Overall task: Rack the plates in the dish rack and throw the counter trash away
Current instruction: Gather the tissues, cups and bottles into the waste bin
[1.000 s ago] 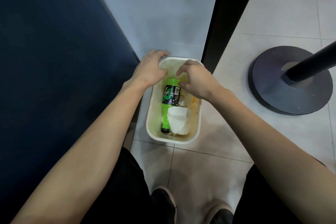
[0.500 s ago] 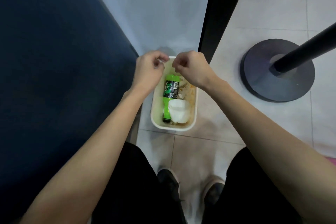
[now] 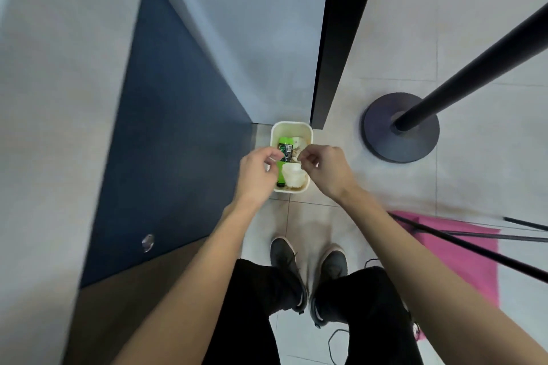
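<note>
One small cream bin (image 3: 292,125) stands on the tiled floor (image 3: 311,216), tucked into a corner. Inside it lies a green plastic bottle (image 3: 285,146) with a dark label, and against the bottle's right side is a white cup (image 3: 293,177), with pale crumpled scraps beyond the cup (too blurred to name).

Directly above the bin, both of the person's bare hands hover close together. The left hand (image 3: 256,172) covers the bin's left edge and the right hand (image 3: 326,169) its right edge. Each has its fingers loosely curled toward the thumb, and nothing can be seen held in either.

Left of the bin is a dark blue cabinet panel (image 3: 172,142) with a small shiny knob (image 3: 147,242). A black upright frame (image 3: 338,38) meets the floor just behind the bin. Further right, a dark pole (image 3: 474,68) rises from a round base (image 3: 382,133). A pink mat (image 3: 462,249) lies at the right, crossed by thin black rods. Below the hands, the person's dark shoes (image 3: 286,264) and black trousers show.
</note>
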